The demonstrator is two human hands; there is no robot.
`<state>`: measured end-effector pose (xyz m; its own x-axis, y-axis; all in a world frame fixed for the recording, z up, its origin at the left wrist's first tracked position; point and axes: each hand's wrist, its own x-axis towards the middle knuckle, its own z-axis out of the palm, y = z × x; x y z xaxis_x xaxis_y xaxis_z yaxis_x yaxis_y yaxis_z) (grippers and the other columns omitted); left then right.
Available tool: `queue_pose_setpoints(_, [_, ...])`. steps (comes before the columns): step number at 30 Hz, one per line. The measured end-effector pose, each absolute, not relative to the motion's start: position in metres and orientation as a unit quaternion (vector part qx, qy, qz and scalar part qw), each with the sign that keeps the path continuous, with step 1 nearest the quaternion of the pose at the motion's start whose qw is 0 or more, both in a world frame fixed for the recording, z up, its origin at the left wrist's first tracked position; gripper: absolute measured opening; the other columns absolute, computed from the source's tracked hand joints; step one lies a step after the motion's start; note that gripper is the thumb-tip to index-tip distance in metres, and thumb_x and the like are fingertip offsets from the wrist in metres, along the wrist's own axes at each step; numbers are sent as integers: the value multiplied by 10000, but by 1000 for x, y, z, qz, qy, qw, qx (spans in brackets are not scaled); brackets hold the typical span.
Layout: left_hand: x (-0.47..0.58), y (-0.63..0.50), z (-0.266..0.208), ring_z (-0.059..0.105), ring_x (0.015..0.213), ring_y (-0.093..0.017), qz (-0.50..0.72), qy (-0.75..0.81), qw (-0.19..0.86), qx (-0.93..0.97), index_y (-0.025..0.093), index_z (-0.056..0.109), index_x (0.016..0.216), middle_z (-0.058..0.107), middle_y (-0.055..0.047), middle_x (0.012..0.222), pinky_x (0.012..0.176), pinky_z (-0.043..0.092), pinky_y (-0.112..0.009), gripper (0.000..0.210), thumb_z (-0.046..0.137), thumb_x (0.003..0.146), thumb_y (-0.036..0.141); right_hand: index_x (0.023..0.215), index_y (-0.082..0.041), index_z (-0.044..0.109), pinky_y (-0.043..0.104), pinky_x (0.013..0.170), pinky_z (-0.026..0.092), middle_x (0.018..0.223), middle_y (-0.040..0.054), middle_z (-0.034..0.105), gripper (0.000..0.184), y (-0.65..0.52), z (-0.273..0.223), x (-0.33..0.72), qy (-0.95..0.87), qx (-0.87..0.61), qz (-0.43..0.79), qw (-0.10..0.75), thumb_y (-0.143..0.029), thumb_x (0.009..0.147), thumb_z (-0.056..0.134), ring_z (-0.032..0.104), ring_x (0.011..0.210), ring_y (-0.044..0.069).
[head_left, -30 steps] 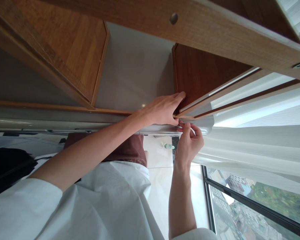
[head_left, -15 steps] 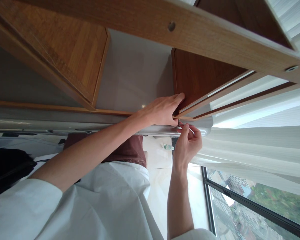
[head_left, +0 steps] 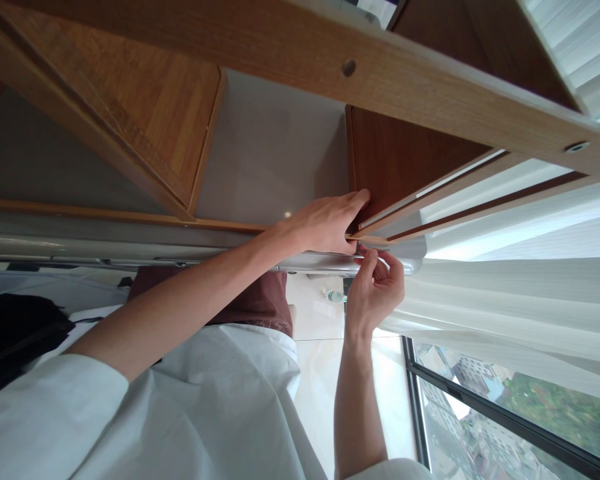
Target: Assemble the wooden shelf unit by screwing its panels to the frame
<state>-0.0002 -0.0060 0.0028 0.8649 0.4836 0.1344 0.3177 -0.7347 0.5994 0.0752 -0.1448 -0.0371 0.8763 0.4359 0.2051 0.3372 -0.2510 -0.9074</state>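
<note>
My left hand (head_left: 325, 220) reaches across to the wooden shelf frame (head_left: 260, 43). Its thumb and fingers close around the frame's lower rail (head_left: 225, 225), beside the corner of a brown wood panel (head_left: 405, 147). Just below that corner, my right hand (head_left: 375, 287) pinches a thin metal hex key (head_left: 383, 251) between thumb and fingers. The key's short end meets the underside of the rail close to my left fingertips; the exact contact is too small to make out.
Another wood panel (head_left: 145, 100) stands at the left in the frame. Under the frame lies a grey glossy tabletop (head_left: 275, 147) with a rounded edge. White curtains (head_left: 505, 287) and a window (head_left: 480, 400) are at the right. A bottle (head_left: 336, 296) is on the floor.
The visible arm of the hex key has swung slightly in my right fingers. My left hand keeps its place on the rail. The view has shifted a little.
</note>
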Motion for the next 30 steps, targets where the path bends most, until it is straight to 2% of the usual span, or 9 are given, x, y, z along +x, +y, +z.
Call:
queue_pose_setpoints(9, [-1,-9,1,671,981,-274,177,216,269,922,173,477,1241,654,-129,1193,756,491,-353,469,646,852,372,967,-191,589,325,740,551,888,72,768,273,-145,-38,80,-225,-761,92,601,-455,910,630,732,735,184])
queue_pose_setpoints(14, [0,-11,1,671,990,-274,181,240,244,922,183,496,1248,655,-124,1184,761,481,-341,457,570,930,503,950,-187,594,321,733,560,862,63,771,309,-144,-41,87,-182,-741,146,630,-472,866,678,730,705,183])
queue_pose_setpoints(25, [4,-13,3,678,947,-272,173,270,220,921,193,510,1261,663,-104,1176,740,479,-339,480,568,921,527,981,-186,604,291,708,536,880,55,767,278,-146,-38,85,-217,-757,121,605,-450,905,647,718,729,170])
queue_pose_setpoints(30, [4,-13,4,678,968,-278,171,267,214,924,188,512,1242,666,-107,1175,741,483,-341,463,566,922,518,1032,-175,683,279,712,523,884,40,749,272,-145,-34,91,-273,-754,115,586,-414,928,606,693,736,156])
